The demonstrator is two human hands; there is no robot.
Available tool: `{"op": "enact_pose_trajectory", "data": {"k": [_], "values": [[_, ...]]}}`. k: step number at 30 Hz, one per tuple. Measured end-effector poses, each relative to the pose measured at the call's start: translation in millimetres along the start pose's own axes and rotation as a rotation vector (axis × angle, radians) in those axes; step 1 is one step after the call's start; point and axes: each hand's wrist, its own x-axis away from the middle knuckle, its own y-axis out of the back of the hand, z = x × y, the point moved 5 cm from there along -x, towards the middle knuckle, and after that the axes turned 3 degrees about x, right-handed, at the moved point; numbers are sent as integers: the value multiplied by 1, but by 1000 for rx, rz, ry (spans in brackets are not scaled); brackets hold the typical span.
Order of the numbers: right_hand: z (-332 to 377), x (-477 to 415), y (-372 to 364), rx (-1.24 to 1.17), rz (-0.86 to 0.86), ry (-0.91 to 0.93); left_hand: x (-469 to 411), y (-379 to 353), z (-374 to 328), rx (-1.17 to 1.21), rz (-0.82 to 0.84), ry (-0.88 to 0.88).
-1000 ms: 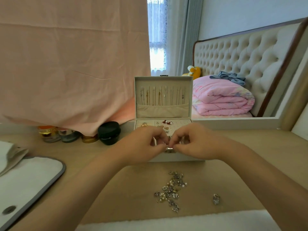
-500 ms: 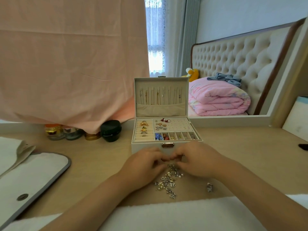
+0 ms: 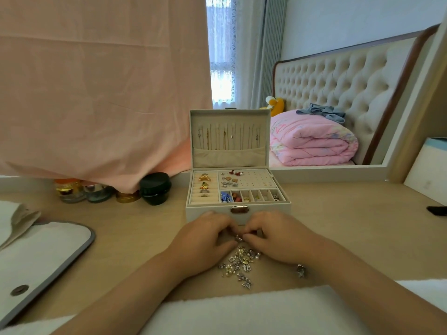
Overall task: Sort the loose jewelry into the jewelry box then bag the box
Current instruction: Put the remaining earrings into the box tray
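Observation:
A white jewelry box (image 3: 193, 213) stands open on the wooden desk, lid upright with chains hanging in it, rings and earrings in its tray. Just in front of it my left hand (image 3: 205, 234) and my right hand (image 3: 273, 234) meet fingertip to fingertip and together pinch a small silver earring (image 3: 239, 237). Below them lies a pile of loose silver jewelry (image 3: 240, 264). One separate silver piece (image 3: 300, 270) lies to the right, beside my right forearm.
A white bag with grey trim (image 3: 41, 252) lies flat at the left. Small jars and a black pot (image 3: 154, 188) stand behind, under a pink cloth (image 3: 96, 93). A dark object (image 3: 436, 210) sits at the right edge. White fabric (image 3: 242, 310) covers the near edge.
Both hands dropped from the box's front latch down to the desk above the loose pile, and the box tray came into full view. They now pinch a small piece between them.

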Motion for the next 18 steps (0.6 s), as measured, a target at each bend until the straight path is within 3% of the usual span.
{"op": "enact_pose_trajectory", "data": {"k": [8, 18], "values": [[0, 1, 3, -44, -110, -16, 1, -1, -4, -17, -23, -17], [-6, -1, 3, -494, -162, -126, 2, 3, -6, 299, -106, 96]]}}
